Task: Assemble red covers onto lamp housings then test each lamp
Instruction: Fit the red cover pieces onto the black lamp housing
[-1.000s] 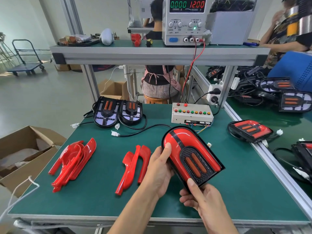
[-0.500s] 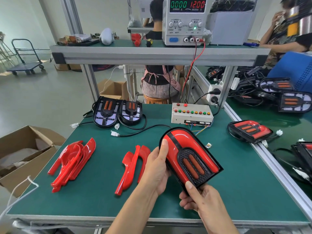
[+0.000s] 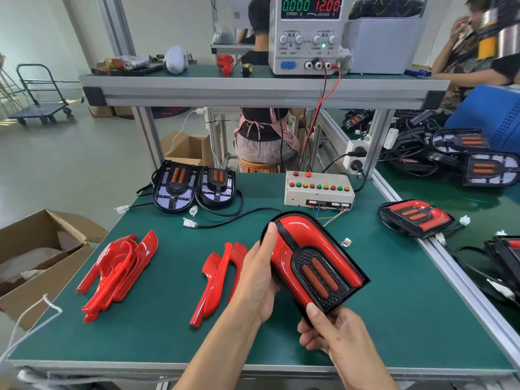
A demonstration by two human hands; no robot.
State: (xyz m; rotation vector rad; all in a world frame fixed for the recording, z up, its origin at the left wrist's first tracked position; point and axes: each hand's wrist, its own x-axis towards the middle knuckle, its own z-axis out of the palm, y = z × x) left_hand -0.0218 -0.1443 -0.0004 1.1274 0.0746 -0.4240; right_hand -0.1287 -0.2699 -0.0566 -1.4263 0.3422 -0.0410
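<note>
I hold a black lamp housing with red covers fitted point(image 3: 312, 260) above the green table point(image 3: 394, 305). My left hand point(image 3: 257, 280) grips its left edge, thumb lying along the red cover. My right hand point(image 3: 334, 336) grips the near bottom corner, thumb on the black rim. Loose red covers lie in two piles: a larger one point(image 3: 118, 274) at the left and a smaller one point(image 3: 221, 280) beside my left hand. Two bare housings point(image 3: 194, 185) lie at the table's far left. One assembled lamp point(image 3: 415, 216) rests at the right edge.
A grey test box with coloured buttons point(image 3: 318, 190) stands at the table's back, wires trailing. A power supply point(image 3: 306, 35) reading 12.00 V sits on the upper shelf. An open carton point(image 3: 33, 257) stands left. More lamps point(image 3: 478, 161) crowd the neighbouring table; other people sit behind.
The lamp in my hands has shifted slightly left and tilted a little; my left thumb has slid higher along its edge. Everything else stays put.
</note>
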